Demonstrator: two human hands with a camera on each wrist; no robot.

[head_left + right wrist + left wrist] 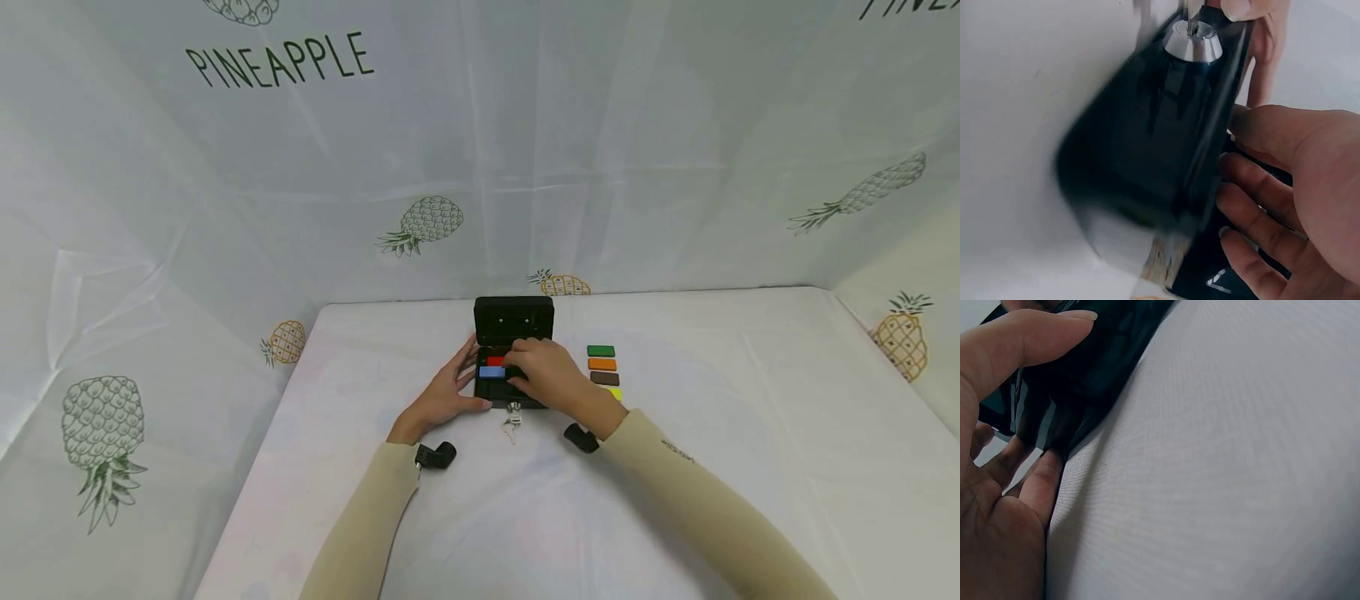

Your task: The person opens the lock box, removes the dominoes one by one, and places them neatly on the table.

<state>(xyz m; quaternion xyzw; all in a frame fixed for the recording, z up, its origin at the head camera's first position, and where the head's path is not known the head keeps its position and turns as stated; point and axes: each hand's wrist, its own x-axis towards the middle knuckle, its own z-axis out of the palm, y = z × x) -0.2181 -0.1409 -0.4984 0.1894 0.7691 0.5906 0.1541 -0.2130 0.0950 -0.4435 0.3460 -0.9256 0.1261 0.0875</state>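
Observation:
A small black metal lock box [513, 402] stands with its lid [514, 310] raised at the back. Inside its left part lie a red block [496, 362] and a light blue block [491, 372]. My left hand [444, 396] rests at the box's front left corner, fingers extended along the left side and thumb at the front rim. My right hand [551, 372] reaches into the box from the right, fingertips bent down beside the red block; I cannot tell whether they hold anything. In the right wrist view a silver lock [1193, 42] has a key in it.
Right of the box, green [601, 351], orange [602, 364], brown [604, 378] and yellow [616, 392] blocks lie in a column, the yellow one partly hidden by my right wrist. A key [510, 430] hangs at the box's front. White pineapple-print cloth [431, 133] rises behind.

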